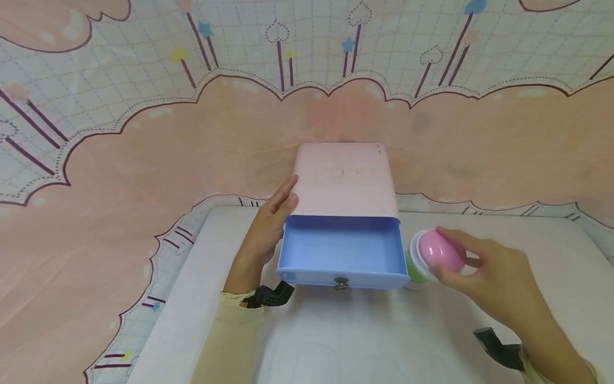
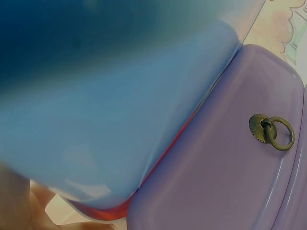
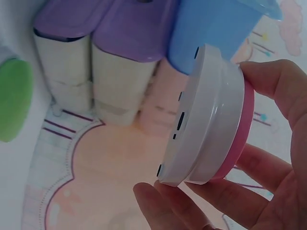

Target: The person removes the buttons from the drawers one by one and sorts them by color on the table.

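Note:
A small drawer unit with a pink top (image 1: pixel 342 178) stands on the table, its blue top drawer (image 1: pixel 342 250) pulled out. Nothing lies in the visible part of that drawer. My left hand (image 1: pixel 266 229) rests along the unit's left side, fingers extended. To the right of the drawer, my right hand (image 1: pixel 494 272) grips a round pink-and-white object (image 3: pixel 211 120) by its edges, between thumb and fingers. Its pink domed side (image 1: pixel 441 250) shows in the head view; black slots mark its flat white face in the right wrist view. Behind it a green thing (image 1: pixel 416 269) is partly hidden.
Purple lower drawers stay pushed in; one drawer front (image 2: pixel 216 139) bears a brass ring pull (image 2: pixel 278 133). The white tabletop (image 1: pixel 336 341) extends in front of the unit. Patterned cloth (image 1: pixel 192 144) with cloud and candle-like prints hangs behind and spreads around the table.

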### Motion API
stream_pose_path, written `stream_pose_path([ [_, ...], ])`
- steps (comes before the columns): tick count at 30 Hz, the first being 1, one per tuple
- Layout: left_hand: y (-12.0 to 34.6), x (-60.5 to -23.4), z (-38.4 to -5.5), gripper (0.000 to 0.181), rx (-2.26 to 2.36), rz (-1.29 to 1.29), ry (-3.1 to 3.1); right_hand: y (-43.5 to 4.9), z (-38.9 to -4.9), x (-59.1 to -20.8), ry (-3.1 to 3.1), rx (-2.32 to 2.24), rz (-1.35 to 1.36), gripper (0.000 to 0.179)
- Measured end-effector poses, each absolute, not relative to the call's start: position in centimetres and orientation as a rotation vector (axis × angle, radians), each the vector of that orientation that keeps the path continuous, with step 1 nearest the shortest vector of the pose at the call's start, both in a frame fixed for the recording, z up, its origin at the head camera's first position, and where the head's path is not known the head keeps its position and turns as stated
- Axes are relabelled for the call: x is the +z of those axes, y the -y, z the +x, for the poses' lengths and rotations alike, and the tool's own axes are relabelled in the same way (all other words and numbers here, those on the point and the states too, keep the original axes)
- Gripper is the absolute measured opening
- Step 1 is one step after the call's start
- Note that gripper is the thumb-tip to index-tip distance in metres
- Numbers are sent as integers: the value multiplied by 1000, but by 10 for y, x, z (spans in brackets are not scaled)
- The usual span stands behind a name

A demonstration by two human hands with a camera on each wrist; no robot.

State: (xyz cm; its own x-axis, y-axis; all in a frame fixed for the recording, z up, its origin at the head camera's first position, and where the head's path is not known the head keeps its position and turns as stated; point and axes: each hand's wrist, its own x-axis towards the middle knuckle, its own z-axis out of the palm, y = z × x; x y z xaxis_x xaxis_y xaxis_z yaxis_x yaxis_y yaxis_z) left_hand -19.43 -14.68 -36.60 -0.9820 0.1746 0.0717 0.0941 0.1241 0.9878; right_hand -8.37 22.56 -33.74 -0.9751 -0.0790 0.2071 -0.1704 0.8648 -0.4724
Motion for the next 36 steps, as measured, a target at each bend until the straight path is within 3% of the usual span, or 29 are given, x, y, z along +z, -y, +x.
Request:
stream_pose_path([
  [36, 146, -368, -195, 53, 2014, 276, -2323, -238, -68, -409, 3063, 816, 224, 71],
])
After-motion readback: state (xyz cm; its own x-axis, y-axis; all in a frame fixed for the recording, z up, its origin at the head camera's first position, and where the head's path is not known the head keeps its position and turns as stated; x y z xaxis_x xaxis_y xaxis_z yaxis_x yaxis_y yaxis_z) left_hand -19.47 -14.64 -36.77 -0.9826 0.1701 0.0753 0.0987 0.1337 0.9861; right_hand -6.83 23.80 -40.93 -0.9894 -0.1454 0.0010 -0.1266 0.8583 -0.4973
